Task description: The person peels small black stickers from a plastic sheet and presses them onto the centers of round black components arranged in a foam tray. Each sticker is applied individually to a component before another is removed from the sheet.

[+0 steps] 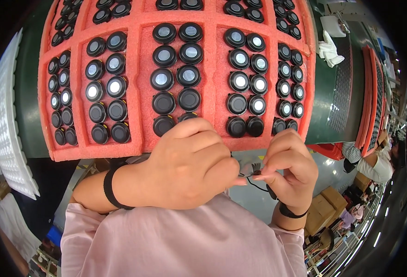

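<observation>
Green worktop point(28, 106) carries a large red foam tray point(139, 87) divided into compartments. Each compartment holds two columns of round black caps point(164, 56), most with a pale shiny centre, a few at the near end plain black. A white ribbed tray point(7, 124) lies at the left edge of the worktop; a white cloth point(329, 51) sits at far right.

Left hand point(189, 166) is curled just below the foam tray's near rim, a black band point(111, 187) on the wrist. Right hand point(288, 168) is close beside it, also with a wrist band.

Fingers of both hands are pinched together on a thin black wire point(258, 187), held between the hands above the pink shirt point(180, 240). A small part at the wire's end is too small to identify.
</observation>
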